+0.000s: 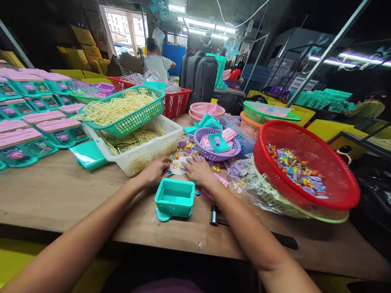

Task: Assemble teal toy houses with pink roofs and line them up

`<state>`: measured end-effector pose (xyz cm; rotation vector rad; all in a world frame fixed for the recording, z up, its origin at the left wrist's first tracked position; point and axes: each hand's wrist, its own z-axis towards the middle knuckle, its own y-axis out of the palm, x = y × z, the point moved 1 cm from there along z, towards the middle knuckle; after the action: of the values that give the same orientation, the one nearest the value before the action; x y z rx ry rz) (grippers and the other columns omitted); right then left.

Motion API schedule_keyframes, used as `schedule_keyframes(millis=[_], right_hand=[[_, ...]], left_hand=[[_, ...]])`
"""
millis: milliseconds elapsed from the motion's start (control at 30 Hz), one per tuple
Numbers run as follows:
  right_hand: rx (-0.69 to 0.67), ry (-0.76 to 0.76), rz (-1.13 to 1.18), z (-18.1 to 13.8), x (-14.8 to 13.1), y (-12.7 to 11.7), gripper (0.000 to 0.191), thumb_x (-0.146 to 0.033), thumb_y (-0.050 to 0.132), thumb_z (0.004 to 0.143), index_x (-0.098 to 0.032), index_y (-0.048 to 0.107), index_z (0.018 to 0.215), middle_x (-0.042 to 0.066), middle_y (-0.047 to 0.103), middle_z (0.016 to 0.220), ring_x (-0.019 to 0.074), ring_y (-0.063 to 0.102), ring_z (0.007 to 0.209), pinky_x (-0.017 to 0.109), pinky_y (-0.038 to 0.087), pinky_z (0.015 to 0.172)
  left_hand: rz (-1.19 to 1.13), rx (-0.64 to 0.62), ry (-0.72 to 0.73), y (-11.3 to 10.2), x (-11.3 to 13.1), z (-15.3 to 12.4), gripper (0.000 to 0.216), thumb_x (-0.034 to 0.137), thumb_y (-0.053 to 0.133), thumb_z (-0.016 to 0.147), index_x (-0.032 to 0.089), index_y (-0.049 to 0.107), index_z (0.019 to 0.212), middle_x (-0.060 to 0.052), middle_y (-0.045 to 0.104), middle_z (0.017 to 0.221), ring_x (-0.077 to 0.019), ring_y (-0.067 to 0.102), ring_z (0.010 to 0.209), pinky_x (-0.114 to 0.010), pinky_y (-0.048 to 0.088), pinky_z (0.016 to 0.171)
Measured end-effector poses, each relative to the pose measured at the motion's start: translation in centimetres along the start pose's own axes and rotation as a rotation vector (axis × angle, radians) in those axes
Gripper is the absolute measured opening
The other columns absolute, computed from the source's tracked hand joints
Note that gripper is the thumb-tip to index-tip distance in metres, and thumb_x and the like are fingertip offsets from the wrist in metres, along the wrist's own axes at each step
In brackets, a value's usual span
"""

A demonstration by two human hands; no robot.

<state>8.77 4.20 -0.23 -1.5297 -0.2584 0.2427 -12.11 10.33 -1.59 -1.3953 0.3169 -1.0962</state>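
Observation:
My left hand (154, 171) is at the left edge of a small white plastic piece (176, 169) with orange-yellow bits on it; its fingertips are blurred. From the other side my right hand (200, 169) has its fingers over a white piece (184, 160), gripping it; the thumb is partly hidden. In front of both hands stands an open teal plastic box (175, 195) with a rounded tab at its front. Small coloured plastic parts (191, 144) lie scattered just beyond the hands. Pink pieces (220, 179) show beside my right wrist.
A hammer (214, 215) lies under my right forearm. At left, a teal basket (140, 118) of yellow strips rests on a white basket (149, 148), near stacked teal-pink cases (58, 132). A purple basket (210, 154) and a tilted red basket (339, 183) stand right. A person (157, 61) is behind.

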Motion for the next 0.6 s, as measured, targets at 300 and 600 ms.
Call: schedule_keyframes(millis=[300, 600], right_hand=[[-0.015, 0.118, -0.019, -0.1, 1.8, -1.6, 0.037, -0.035, 0.037, 0.099, -0.019, 0.061, 0.122, 0.014, 0.061, 0.123, 0.0278, 0.052, 0.115, 0.045, 0.042, 0.097], [-0.016, 0.060, 0.122, 4.2, 0.8, 0.4, 0.046, -0.030, 0.041, 0.098, -0.015, 0.045, 0.141, 0.014, 0.043, 0.146, 0.0250, 0.047, 0.129, 0.039, 0.041, 0.106]], left_hand=[[-0.191, 0.208, 0.156, 0.9, -0.3, -1.5, 0.010, 0.013, 0.052, 0.082, 0.018, 0.058, 0.076, -0.008, 0.068, 0.100, -0.0193, 0.062, 0.093, -0.033, 0.049, 0.082], [-0.217, 0.288, 0.051, -0.5, -2.6, -2.2, 0.012, 0.016, 0.052, 0.083, 0.019, 0.057, 0.073, -0.008, 0.068, 0.103, -0.0192, 0.062, 0.094, -0.033, 0.050, 0.081]])
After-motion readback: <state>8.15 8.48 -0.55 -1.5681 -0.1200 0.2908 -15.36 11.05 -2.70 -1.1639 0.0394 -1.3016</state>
